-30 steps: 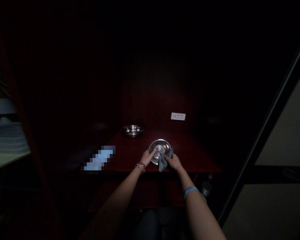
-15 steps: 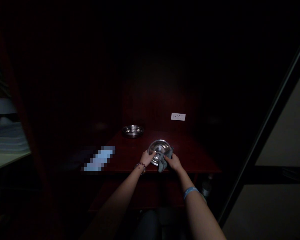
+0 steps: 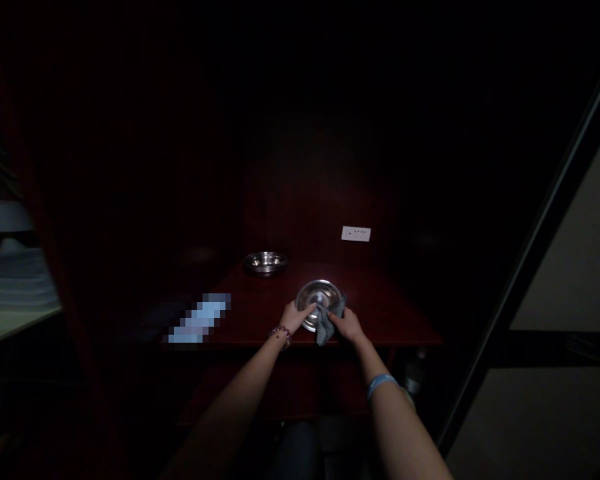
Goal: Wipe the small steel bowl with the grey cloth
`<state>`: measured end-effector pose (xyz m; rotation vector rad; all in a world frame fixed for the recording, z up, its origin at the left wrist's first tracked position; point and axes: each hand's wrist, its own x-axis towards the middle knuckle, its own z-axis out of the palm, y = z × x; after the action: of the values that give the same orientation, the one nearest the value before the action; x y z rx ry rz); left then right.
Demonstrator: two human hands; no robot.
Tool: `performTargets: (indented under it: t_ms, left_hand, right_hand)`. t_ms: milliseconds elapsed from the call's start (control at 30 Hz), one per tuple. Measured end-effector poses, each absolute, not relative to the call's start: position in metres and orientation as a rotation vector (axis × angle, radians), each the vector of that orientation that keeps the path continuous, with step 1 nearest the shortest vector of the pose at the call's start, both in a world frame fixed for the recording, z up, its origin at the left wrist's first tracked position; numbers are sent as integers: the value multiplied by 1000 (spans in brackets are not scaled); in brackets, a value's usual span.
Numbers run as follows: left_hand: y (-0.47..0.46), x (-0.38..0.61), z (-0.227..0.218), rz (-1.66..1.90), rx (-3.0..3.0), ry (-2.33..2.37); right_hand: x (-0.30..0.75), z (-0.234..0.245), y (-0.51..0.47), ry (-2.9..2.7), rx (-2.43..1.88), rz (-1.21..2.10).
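A shiny round metal dish [image 3: 321, 288] is held tilted toward me above the front of the dark red desk [image 3: 260, 313]. On its left rim is my left hand [image 3: 295, 316], closed, with the thumb lying over the inside. My right hand [image 3: 347, 323] grips a grey cloth [image 3: 324, 329] against the dish's lower right side. The cloth drapes over the rim and hangs down in front. Behind and to the left, more metal dishes [image 3: 265, 264] sit in a stack on the desk. Fingers under the dish are hidden.
A white socket panel [image 3: 356, 234] is set in the back wall. Stacked pale trays [image 3: 15, 277] stand on a table at the far left. A bottle [image 3: 414, 375] stands below the desk's right side, and a blurred-out bright patch [image 3: 199, 321] lies at left.
Both hands stay almost in place on the dish and cloth. My left thumb has shifted slightly to the right across the inside of the dish.
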<state>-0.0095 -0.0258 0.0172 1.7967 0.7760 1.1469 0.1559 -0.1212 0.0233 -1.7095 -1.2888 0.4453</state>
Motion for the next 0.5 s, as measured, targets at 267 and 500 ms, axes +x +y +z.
performTargets:
  t_ms: [267, 500]
  left_hand:
    - [-29, -11, 20, 1120, 1825, 800]
    - [-31, -11, 23, 1140, 1831, 852]
  right_hand:
    - [154, 24, -122, -1269, -1735, 429]
    - [153, 28, -125, -1290, -1746, 413]
